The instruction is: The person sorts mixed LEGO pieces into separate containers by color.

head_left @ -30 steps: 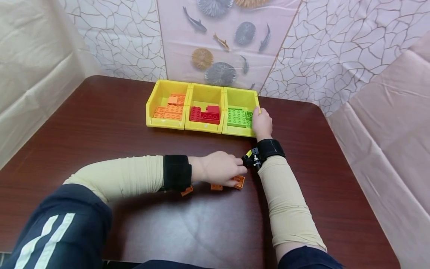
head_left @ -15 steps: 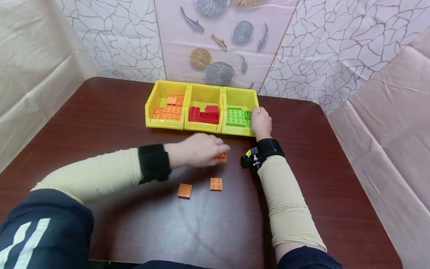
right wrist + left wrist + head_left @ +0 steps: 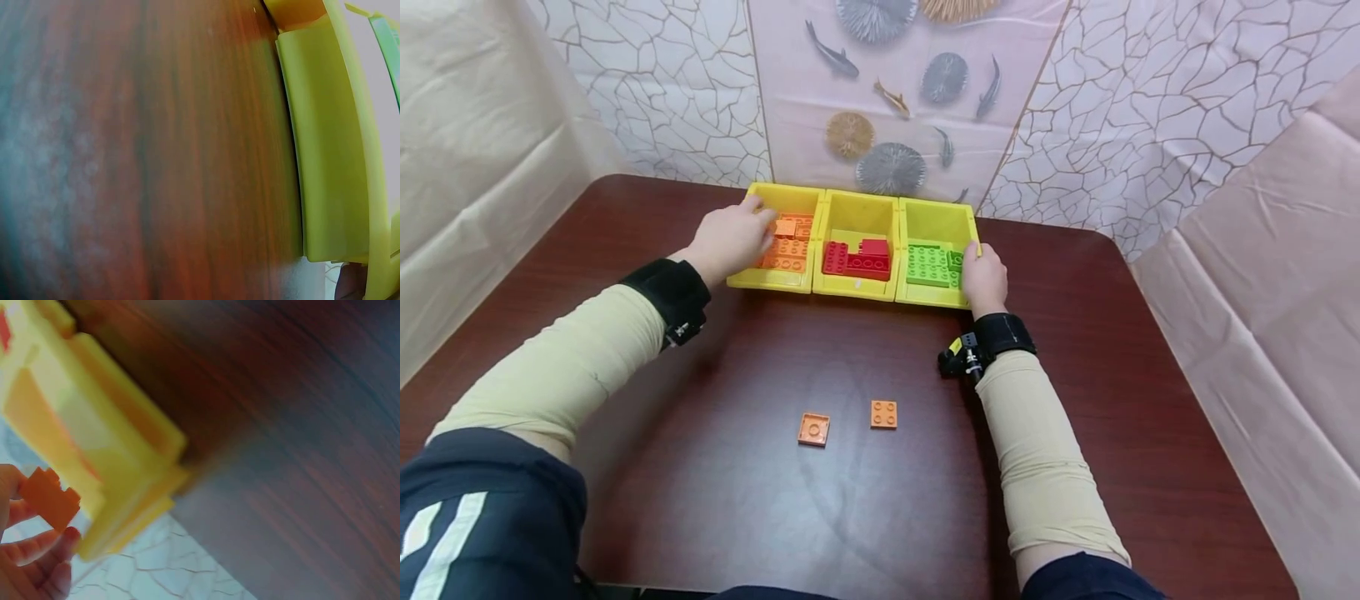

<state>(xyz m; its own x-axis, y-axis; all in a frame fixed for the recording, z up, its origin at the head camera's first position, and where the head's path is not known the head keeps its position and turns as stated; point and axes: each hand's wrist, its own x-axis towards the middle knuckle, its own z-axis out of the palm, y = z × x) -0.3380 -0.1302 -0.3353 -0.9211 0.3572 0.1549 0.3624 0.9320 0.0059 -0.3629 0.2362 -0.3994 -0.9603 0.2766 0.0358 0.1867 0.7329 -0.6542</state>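
My left hand [image 3: 727, 240] is at the left side of the left yellow bin [image 3: 769, 279], above its rim. Its fingers pinch an orange toy brick [image 3: 51, 499], visible in the left wrist view but hidden by the hand in the head view. Orange bricks [image 3: 787, 250] lie inside that bin. At the far side, my right hand [image 3: 986, 275] grips the right wall of the right yellow bin [image 3: 936, 293], which contains green bricks [image 3: 928, 264]. In the right wrist view only a dark bit of a finger [image 3: 351, 281] shows beside the bin.
Between the outer bins stands a middle yellow bin [image 3: 855, 287] with red bricks [image 3: 857, 257]. Two square orange bricks lie on the brown table [image 3: 760, 500]: a studs-up brick [image 3: 883, 414] and an upside-down brick [image 3: 813, 430]. Patterned cloth hangs behind.
My left hand has picked up an orange brick from the table and carried it up and left to the left bin. The right hand has stayed on the right bin.
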